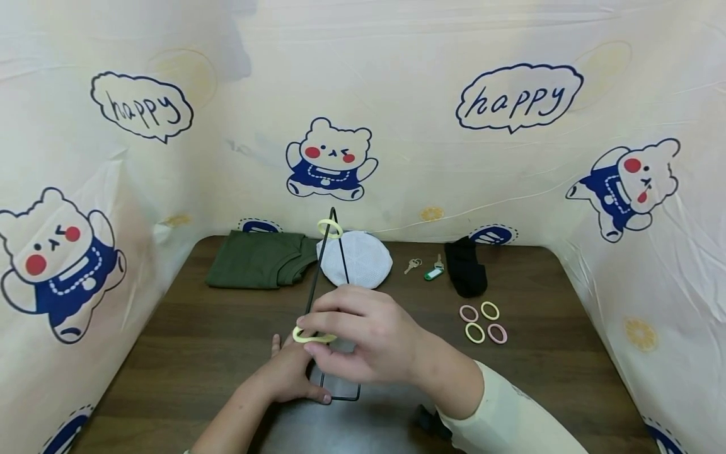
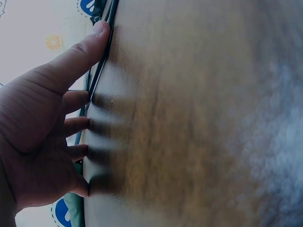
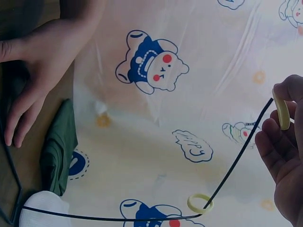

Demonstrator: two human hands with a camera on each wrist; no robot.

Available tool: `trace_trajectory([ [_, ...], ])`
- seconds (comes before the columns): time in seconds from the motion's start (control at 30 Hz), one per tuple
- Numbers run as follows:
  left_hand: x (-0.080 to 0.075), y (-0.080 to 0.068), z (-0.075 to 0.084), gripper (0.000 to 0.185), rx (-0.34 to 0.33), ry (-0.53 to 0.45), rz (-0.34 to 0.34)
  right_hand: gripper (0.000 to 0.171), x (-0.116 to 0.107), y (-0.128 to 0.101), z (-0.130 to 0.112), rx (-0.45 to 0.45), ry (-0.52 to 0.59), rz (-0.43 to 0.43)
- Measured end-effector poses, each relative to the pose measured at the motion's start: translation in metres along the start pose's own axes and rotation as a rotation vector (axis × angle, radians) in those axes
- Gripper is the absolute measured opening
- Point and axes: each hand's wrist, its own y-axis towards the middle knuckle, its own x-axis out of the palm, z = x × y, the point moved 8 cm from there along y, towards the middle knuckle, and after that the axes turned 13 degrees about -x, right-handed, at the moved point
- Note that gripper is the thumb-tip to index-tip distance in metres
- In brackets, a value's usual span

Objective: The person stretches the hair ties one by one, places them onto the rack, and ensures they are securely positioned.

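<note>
Right hand [image 1: 368, 343] grip clamped on yellow ring [image 1: 313, 337]; left hand [image 1: 292, 372] flat, fingers apart, on black stand [image 1: 339, 396].

Head view's bright and even for me, edges bulge a bit; left wrist view's dim, table [image 2: 189, 118] totally blurred.
</note>
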Motion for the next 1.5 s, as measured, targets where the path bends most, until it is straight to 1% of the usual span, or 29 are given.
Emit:
trace_trajectory([
  [0.27,0.002,0.002,-0.002,0.114,0.0,0.044,-0.004,0.026,0.008,-0.006,0.016,0.079,-0.013,-0.04],
  [0.43,0.004,0.004,-0.004,0.119,-0.019,0.078,-0.019,0.025,0.01,-0.012,0.031,0.127,-0.013,-0.047],
  [0.53,0.004,0.004,-0.004,0.121,-0.022,0.078,-0.026,0.025,0.01,-0.016,0.042,0.161,-0.021,-0.052],
  [0.9,0.003,0.004,-0.004,0.121,-0.025,0.077,-0.039,0.029,0.011,-0.026,0.078,0.238,-0.139,-0.088],
  [1.27,0.003,0.004,-0.003,0.121,-0.028,0.087,-0.029,0.04,0.006,-0.044,0.118,0.355,-0.14,-0.101],
  [1.4,0.003,0.004,-0.003,0.121,-0.036,0.088,-0.034,0.04,0.005,-0.05,0.129,0.406,-0.135,-0.109],
  [1.5,0.003,0.004,-0.004,0.121,-0.04,0.091,-0.038,0.042,0.004,-0.053,0.133,0.428,-0.128,-0.108],
])
